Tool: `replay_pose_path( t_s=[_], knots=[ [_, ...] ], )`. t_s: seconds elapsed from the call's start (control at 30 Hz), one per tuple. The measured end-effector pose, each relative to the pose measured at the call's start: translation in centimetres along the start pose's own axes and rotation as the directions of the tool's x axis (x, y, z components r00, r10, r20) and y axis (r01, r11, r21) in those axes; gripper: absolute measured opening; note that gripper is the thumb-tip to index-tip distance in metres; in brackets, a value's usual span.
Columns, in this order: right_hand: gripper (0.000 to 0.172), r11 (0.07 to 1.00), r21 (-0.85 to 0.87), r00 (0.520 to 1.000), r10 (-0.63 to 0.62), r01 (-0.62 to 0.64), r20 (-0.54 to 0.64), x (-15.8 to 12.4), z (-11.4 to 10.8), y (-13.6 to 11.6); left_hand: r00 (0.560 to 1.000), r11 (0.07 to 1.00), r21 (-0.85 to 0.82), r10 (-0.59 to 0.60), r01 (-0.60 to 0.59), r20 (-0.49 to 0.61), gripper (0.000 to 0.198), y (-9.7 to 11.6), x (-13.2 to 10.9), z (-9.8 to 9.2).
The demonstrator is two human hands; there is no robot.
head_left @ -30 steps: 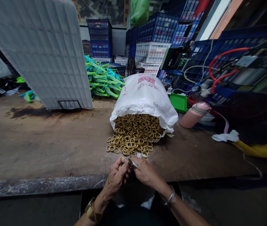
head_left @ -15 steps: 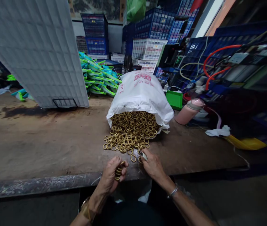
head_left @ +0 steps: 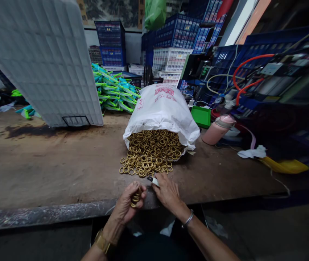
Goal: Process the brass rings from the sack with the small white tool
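Note:
My left hand [head_left: 130,200] is closed around a small stack of brass-coloured rings [head_left: 135,198] just above the table's front edge. To its right, my right hand [head_left: 168,192] grips a utility knife [head_left: 154,180] with a white handle and a dark tip. The knife's tip points left, close to the front of the loose ring pile [head_left: 146,163]. These rings spill from the mouth of a white woven sack [head_left: 162,108] lying on its side with red print on it. Whether any ring sits under my right hand is hidden.
A white ribbed panel [head_left: 48,65] stands at the left, with green and blue plastic pieces [head_left: 116,92] behind it. Right of the sack are a green tray [head_left: 200,116], a pink bottle [head_left: 217,131] and a machine with red hoses [head_left: 238,81]. Stacked crates [head_left: 111,43] fill the back.
My right hand has moved left with the knife, nearer my left hand. The loose rings that lay by it no longer show. My left hand keeps its rings and has shifted slightly left.

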State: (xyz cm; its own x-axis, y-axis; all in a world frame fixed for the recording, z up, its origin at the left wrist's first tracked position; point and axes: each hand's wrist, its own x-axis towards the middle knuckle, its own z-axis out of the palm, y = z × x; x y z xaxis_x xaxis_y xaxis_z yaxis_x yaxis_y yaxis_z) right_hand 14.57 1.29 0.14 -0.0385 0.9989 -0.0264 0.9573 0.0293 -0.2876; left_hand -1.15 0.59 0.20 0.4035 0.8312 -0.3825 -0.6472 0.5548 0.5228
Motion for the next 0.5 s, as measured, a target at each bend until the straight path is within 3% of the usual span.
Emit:
replay_pose_path(
  t_s=[0.2,0.3,0.37,0.5],
  knots=[
    [0.022,0.997,0.081,1.0,-0.016,0.016,-0.003,-0.4,0.2,-0.1,1.0,1.0,0.009,-0.016,0.015,0.015,0.021,-0.2,0.1,-0.1],
    [0.017,0.959,0.283,0.999,0.018,-0.009,-0.031,-0.2,0.6,0.1,1.0,0.998,0.061,-0.015,0.015,0.002,0.021,-0.4,0.2,-0.1],
    [0.011,0.862,0.504,0.997,0.077,-0.058,-0.017,0.1,0.8,0.2,0.999,0.993,0.115,-0.002,0.006,-0.033,0.024,-0.7,0.3,0.0],
    [0.011,0.5,0.844,0.98,0.078,-0.197,0.182,0.3,0.3,-0.4,0.98,0.943,0.32,0.147,-0.097,-0.136,0.03,-1.5,0.3,0.0]
  ],
)
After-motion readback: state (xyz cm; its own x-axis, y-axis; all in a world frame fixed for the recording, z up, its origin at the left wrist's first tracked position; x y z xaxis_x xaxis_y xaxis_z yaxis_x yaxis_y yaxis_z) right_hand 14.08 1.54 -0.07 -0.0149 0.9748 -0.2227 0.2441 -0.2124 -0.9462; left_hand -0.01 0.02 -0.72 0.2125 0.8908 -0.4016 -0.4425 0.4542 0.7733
